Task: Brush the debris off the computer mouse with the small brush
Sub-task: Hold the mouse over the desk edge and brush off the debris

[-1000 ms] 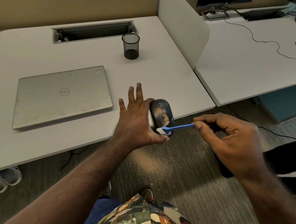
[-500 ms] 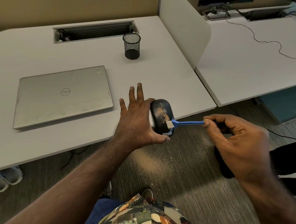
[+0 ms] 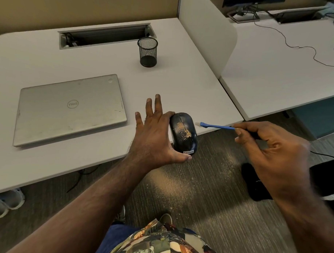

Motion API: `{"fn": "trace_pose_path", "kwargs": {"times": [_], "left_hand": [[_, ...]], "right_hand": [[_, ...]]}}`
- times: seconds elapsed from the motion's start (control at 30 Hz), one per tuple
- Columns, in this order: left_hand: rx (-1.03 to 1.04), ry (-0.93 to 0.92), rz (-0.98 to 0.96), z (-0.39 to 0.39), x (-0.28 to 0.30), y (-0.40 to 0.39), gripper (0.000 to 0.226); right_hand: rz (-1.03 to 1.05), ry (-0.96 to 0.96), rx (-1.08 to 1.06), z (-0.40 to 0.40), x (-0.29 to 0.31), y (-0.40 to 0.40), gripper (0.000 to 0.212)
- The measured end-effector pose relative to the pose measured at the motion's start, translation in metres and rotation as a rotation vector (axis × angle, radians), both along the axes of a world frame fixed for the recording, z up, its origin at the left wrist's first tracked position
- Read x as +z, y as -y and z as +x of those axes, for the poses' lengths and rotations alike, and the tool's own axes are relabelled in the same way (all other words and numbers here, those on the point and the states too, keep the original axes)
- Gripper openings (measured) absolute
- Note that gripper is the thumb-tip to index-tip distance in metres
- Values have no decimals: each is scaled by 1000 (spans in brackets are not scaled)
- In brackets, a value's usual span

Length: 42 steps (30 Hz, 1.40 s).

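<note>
One mouse [image 3: 184, 133] gripped by left hand [image 3: 154, 139]; one brush [image 3: 215, 126] pinched in right hand [image 3: 271, 149].

White desks [image 3: 51, 52] with a divider panel [image 3: 207, 38], beige wall [image 3: 81, 8], grey striped carpet [image 3: 207, 203].

Laptop [image 3: 70, 108]: silver, lid closed, flat on the white desk [image 3: 32, 51].
Mesh pen cup [image 3: 148, 52]: black, upright, behind the laptop to its right.
Cable tray [image 3: 106, 35]: open slot at the desk's rear.
Divider panel [image 3: 207, 37]: white, on the desk's right edge.
Neighbouring desk [image 3: 277, 77]: thin cable [image 3: 297, 48] trailing across it.
Floor [image 3: 207, 184]: grey carpet, tan dust scattered.
</note>
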<state>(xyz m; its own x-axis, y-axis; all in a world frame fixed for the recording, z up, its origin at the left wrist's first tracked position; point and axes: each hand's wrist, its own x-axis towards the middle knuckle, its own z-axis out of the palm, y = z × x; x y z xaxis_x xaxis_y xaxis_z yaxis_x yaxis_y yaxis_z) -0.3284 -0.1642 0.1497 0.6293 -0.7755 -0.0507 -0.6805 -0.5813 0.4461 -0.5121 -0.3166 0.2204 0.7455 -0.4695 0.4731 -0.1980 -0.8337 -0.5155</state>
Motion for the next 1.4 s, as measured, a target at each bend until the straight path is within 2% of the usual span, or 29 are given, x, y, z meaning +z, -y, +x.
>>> {"fn": "trace_pose_path", "kwargs": {"times": [0.2, 0.43, 0.67, 0.8, 1.0, 1.2, 1.4], "left_hand": [[22, 1, -27, 2, -1, -1, 126], [48, 12, -31, 5, -1, -4, 124], [33, 6, -41, 2, 0, -2, 124], [36, 4, -42, 2, 0, -2, 125], [48, 10, -33, 3, -2, -5, 124], [43, 19, -53, 1, 0, -4, 123], [27, 48, -50, -1, 2, -3, 121]], "right_hand": [[-130, -74, 121, 2, -4, 3, 17], [-62, -82, 244, -8, -3, 5, 18], [-115, 6, 159, -8, 1, 1, 18], [-141, -41, 178, -7, -2, 1, 18], [-62, -99, 292, -12, 1, 2, 19], [15, -17, 219, -6, 9, -10, 15], [48, -98, 255, 5, 0, -30, 22]]}}
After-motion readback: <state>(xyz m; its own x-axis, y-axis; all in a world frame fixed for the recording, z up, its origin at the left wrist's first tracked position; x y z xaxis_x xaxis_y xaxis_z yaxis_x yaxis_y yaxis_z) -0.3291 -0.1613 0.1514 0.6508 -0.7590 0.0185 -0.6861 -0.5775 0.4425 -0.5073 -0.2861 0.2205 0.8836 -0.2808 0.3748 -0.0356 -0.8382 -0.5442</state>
